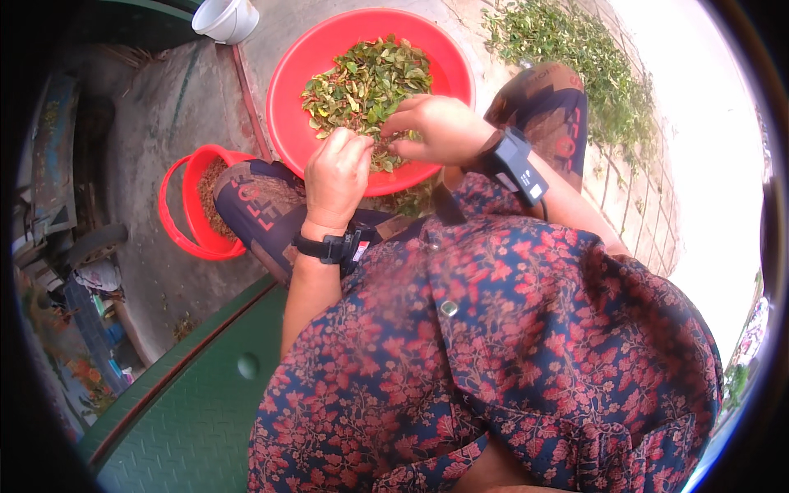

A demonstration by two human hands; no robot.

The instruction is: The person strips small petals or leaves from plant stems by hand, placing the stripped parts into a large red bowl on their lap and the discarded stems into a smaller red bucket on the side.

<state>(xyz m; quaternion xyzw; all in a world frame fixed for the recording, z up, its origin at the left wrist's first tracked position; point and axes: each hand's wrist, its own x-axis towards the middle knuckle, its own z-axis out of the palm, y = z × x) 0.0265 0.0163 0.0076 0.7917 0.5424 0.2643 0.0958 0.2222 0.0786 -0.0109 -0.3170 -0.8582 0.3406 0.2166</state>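
Note:
A wide red plastic basin [283, 80] stands before me, holding a heap of green leaves [370, 80] with small reddish bits among them. Over its near rim is my left hand [338, 169], thumb and fingertips pinched together; whether something small is between them cannot be told. My right hand [431, 126] hovers over the near right part of the leaves, its fingers curved and apart, with nothing visible held. The fingertips of both hands are close to each other. Each wrist wears a dark strapped device.
Left of my knee stands a red bucket [192, 203] with brown granular matter inside. A white bucket [227, 21] is at the top left. Leafy cuttings [579, 68] lie on the paving at the right. A green metal surface [216, 382] is at the lower left.

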